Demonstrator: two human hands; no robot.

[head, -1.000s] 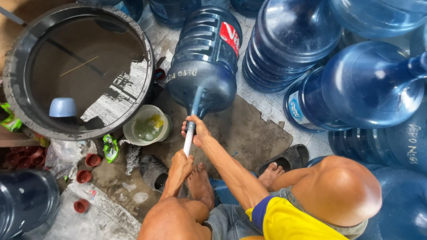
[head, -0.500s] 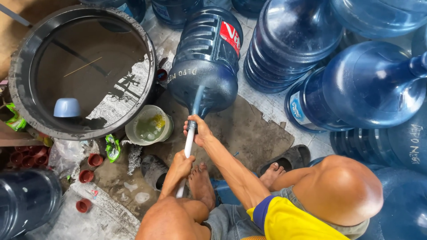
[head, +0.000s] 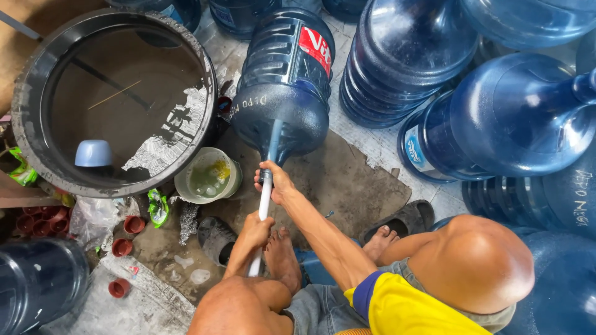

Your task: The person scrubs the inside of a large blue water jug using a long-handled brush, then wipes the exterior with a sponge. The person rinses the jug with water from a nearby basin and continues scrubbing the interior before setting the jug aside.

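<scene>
A big blue water jug (head: 279,80) lies on its side on a brown mat (head: 351,186), neck toward me. A white rod (head: 265,201) runs into the neck. My right hand (head: 276,183) grips the rod right at the jug's mouth. My left hand (head: 254,229) grips the same rod lower down, beside my bare foot (head: 282,260). Both arms are stretched forward over my knees.
A black round tub (head: 208,133) of water with a small blue cup (head: 93,153) floating in it stands at left. A white bucket (head: 208,177) of greenish liquid sits by it. Several blue jugs (head: 515,118) crowd the right and back. Red caps (head: 123,247), a sandal (head: 406,218).
</scene>
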